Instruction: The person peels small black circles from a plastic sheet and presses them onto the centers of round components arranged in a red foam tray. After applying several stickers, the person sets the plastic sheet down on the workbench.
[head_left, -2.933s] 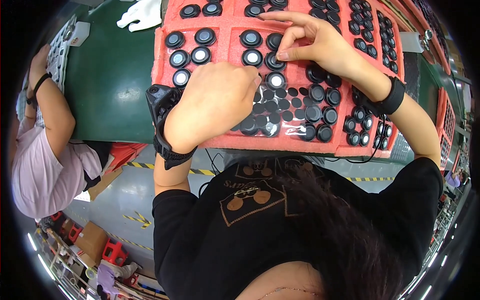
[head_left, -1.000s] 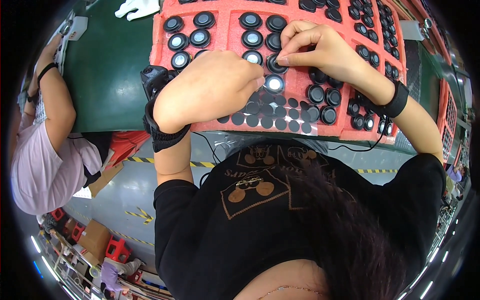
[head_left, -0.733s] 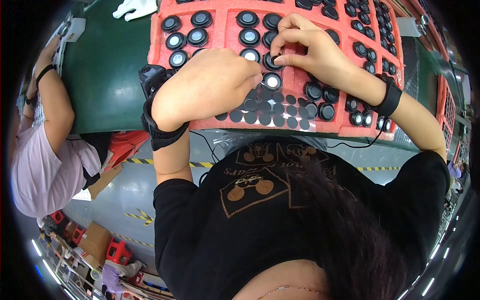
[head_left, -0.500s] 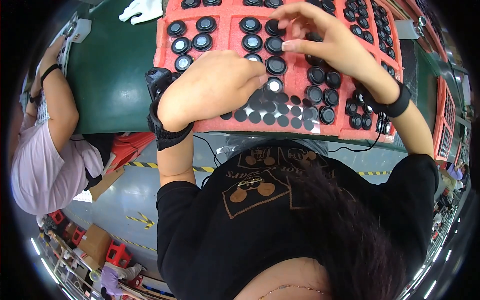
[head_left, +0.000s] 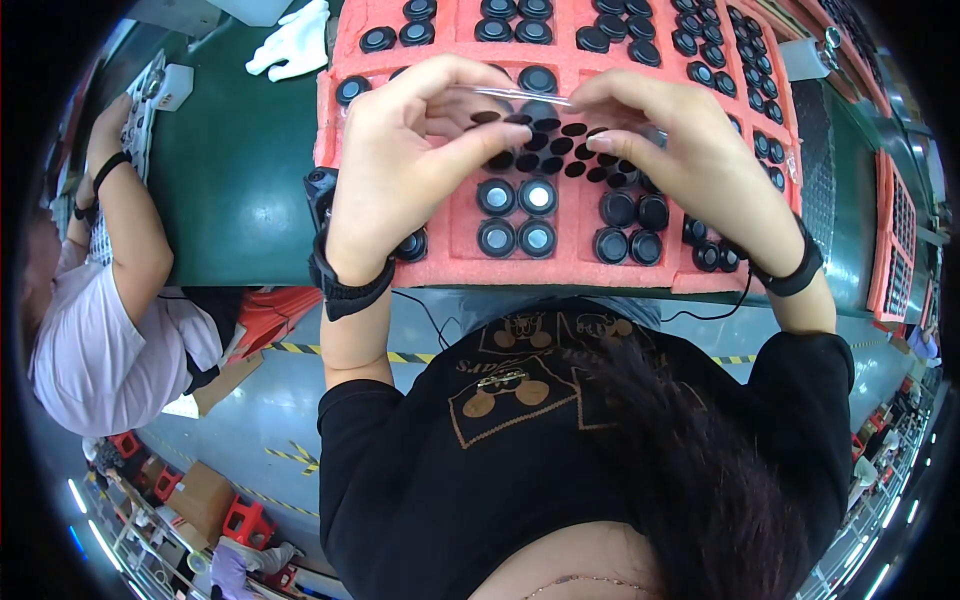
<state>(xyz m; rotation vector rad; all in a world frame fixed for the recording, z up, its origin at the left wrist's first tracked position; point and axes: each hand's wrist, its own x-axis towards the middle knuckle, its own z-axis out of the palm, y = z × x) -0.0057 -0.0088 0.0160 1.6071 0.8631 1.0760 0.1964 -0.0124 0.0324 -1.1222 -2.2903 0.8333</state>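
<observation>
The clear plastic sheet (head_left: pixel 550 165), dotted with rows of black discs, is up in the air over the pink foam tray (head_left: pixel 440 272), well in from the tray's near edge and apart from it as far as I can tell. Both bare hands have it. The left hand (head_left: pixel 405 150) grips its left side, thumb on the near face and fingers curled behind; the right hand (head_left: pixel 690 140) holds the right side the same way, thumb and fingers bowed with only the film between them. Exactly where the hidden fingertips press, I can't see.

Just below the sheet, close to the tray's near edge, sit four round black parts (head_left: pixel 537 238) with pale centres; more fill the other compartments. The tray lies on a green tabletop (head_left: pixel 230 200), and a white glove (head_left: pixel 292 42) rests beside its left edge, toward the far side. A co-worker's arm (head_left: pixel 132 225) reaches in at the tabletop's left end.

I'd judge the step in hand to be shifting the sheet itself; the next move probably calls for steadying it one-handed so the other hand can peel a disc.
</observation>
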